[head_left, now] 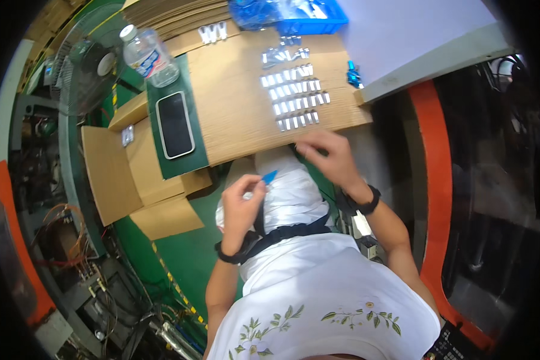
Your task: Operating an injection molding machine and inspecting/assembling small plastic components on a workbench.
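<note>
My left hand (241, 207) is closed above my lap, with a small flat blue piece (270, 177) pinched between thumb and fingertips. My right hand (333, 159) is at the front edge of the cardboard-covered table (231, 114), its fingers curled in toward the thumb. Whatever those fingers hold, if anything, is too small to make out. Just beyond them lie several rows of small shiny silver metal pieces (298, 120). Farther back, more silver pieces rest on a clear plastic bag (273, 57).
A blue bin (312, 26) stands at the back. On the left are a phone (175, 126), a clear bottle (153, 60) and a fan (90, 60). An open cardboard box (111, 171) sits lower left. Blue clips or fittings (353, 75) lie by the right edge.
</note>
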`<control>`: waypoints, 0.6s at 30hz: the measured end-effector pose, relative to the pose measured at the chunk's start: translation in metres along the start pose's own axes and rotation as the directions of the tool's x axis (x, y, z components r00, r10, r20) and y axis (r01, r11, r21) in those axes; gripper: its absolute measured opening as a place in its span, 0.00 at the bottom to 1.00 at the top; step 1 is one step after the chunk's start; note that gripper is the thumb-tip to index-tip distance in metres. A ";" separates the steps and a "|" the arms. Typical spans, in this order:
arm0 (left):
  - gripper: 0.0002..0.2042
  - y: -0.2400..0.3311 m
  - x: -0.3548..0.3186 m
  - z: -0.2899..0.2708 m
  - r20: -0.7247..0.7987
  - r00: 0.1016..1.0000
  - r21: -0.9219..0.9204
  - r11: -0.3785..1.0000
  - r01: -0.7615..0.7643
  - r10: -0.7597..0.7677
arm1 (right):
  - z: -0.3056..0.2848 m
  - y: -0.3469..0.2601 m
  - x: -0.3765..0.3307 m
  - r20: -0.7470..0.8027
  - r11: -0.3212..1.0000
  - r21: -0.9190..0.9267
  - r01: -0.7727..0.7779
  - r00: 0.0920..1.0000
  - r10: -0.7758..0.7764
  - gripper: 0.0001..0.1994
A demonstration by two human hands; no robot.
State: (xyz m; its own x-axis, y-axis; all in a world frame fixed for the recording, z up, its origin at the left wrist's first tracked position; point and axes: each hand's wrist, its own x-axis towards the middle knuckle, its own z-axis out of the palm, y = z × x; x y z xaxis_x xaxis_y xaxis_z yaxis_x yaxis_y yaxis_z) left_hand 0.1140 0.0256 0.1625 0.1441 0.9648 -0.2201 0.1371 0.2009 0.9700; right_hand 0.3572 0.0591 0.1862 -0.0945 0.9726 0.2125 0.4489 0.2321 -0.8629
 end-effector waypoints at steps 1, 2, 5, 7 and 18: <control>0.05 0.001 0.001 0.003 0.016 1.000 0.020 1.000 -0.015 0.015 | 0.009 -0.014 -0.009 0.082 0.998 -0.049 0.041 0.996 -0.037 0.08; 0.05 0.002 0.001 0.006 0.027 0.999 0.034 0.999 -0.040 0.039 | 0.018 -0.023 -0.013 0.085 0.996 -0.024 0.082 0.993 -0.080 0.09; 0.06 0.007 0.000 0.010 0.066 0.997 0.022 0.999 -0.035 0.033 | 0.031 -0.032 -0.017 0.105 0.994 0.002 0.105 0.989 -0.105 0.09; 0.06 0.008 0.000 0.011 0.038 0.999 -0.014 1.000 -0.023 0.023 | 0.036 -0.032 -0.020 0.109 0.995 0.018 0.103 0.989 -0.104 0.09; 0.08 0.002 0.000 0.008 0.086 0.994 -0.048 0.996 0.069 -0.065 | 0.050 -0.031 -0.036 -0.029 0.994 0.105 0.023 0.999 -0.021 0.07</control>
State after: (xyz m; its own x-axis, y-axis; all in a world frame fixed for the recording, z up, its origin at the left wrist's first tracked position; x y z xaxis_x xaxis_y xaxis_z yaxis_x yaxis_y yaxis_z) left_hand 0.1220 0.0249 0.1633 0.2187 0.9316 -0.2904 0.0993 0.2748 0.9564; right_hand 0.3027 0.0173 0.1824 -0.0777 0.9668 0.2434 0.3512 0.2551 -0.9009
